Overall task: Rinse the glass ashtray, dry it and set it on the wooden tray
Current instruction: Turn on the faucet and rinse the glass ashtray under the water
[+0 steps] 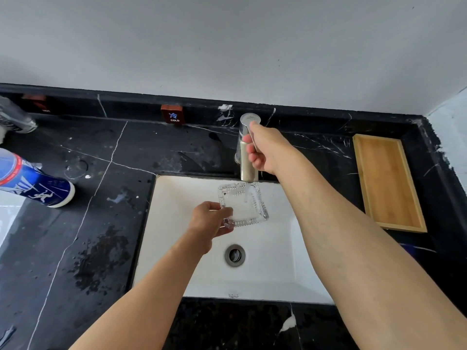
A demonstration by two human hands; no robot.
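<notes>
A square clear glass ashtray (246, 203) is held over the white sink (177, 198), right under the spout of the metal faucet (246, 170). A thin stream of water falls onto its far right corner. My left hand (209, 223) grips the ashtray by its near left corner. My right hand (265, 150) is wrapped around the faucet's lever handle. The wooden tray (386, 180) lies bare on the black counter, to the right of the sink.
The black marble counter (88, 236) has wet patches left of the sink. A blue and white bottle (35, 183) stands at the left edge, another container (15, 117) behind it. A small COLD sign (173, 115) leans on the back ledge. The drain (235, 255) sits mid-basin.
</notes>
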